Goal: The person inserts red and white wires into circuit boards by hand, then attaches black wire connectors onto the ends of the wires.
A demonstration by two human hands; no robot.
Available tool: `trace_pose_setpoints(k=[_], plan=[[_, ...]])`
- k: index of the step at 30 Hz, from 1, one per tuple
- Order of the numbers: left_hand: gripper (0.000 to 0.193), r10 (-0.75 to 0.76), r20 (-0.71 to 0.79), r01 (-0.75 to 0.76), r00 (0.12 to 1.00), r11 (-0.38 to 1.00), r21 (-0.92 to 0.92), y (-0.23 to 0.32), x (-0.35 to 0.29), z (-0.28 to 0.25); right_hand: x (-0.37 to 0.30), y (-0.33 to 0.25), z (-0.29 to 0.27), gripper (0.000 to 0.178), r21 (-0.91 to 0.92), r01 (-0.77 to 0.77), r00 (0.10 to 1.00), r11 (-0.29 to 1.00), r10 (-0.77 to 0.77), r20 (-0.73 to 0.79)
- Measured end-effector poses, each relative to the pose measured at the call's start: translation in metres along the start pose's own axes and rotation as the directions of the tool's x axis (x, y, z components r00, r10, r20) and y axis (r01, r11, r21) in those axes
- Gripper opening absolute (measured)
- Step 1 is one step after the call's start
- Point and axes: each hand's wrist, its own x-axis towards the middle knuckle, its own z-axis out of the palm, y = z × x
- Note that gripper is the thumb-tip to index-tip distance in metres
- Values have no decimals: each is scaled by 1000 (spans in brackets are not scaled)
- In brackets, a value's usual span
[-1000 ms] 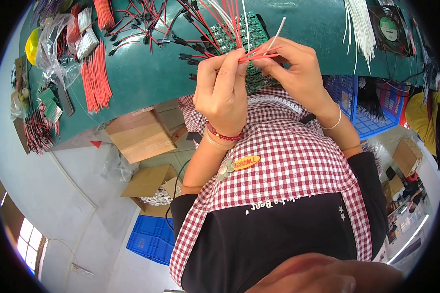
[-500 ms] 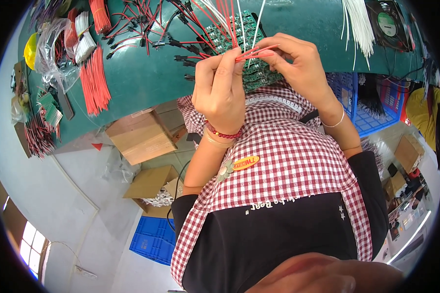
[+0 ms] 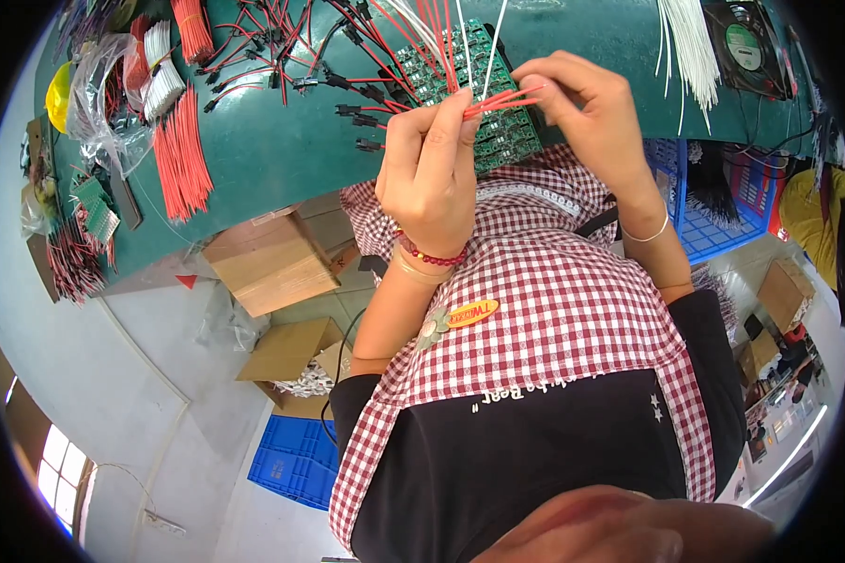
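Observation:
My left hand [image 3: 427, 178] is closed, with several thin red wires [image 3: 502, 102] pinched between its thumb and forefinger. Their ends fan out to the right. There my right hand [image 3: 591, 122] has its thumb and forefinger curled together at the wire tips. Just beyond and below my hands lies a panel of green circuit boards [image 3: 507, 139] at the table's near edge. White wires [image 3: 494, 49] and more red wires rise across it. Red leads with black connectors [image 3: 371, 92] spread out along its left side.
On the green table [image 3: 272, 141] lie a bundle of red wires [image 3: 180, 164], a clear plastic bag [image 3: 103, 89] and small boards [image 3: 96, 206] at left. White wires [image 3: 687, 56] and a black fan [image 3: 746, 52] are at right. A blue crate [image 3: 709, 230] and cardboard boxes [image 3: 268, 263] stand below.
My right hand has shifted slightly right and its fingers have moved out along the red wires to their tips. My left hand has moved slightly right, still pinching them.

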Motion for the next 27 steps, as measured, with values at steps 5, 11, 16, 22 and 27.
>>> trace_pose_setpoints(k=[5,11,16,22,27], plan=[[32,-23,25,24,999,1000,-18,-1,2,-1,16,34,-68,31,-394,-223,901,892,34,-433],[34,-23,3,23,1000,999,41,-5,1,-1,38,105,-115,42,-725,-426,897,541,149,-415],[23,-103,-1,103,995,994,-30,-3,4,-4,40,124,-131,35,-784,-344,911,517,-20,-413],[14,-401,121,385,908,687,-616,21,14,-24,42,133,-140,28,-787,-358,912,502,5,-411],[14,-385,469,591,795,321,-740,21,17,-48,38,131,-138,25,-828,-336,913,448,-60,-403]])
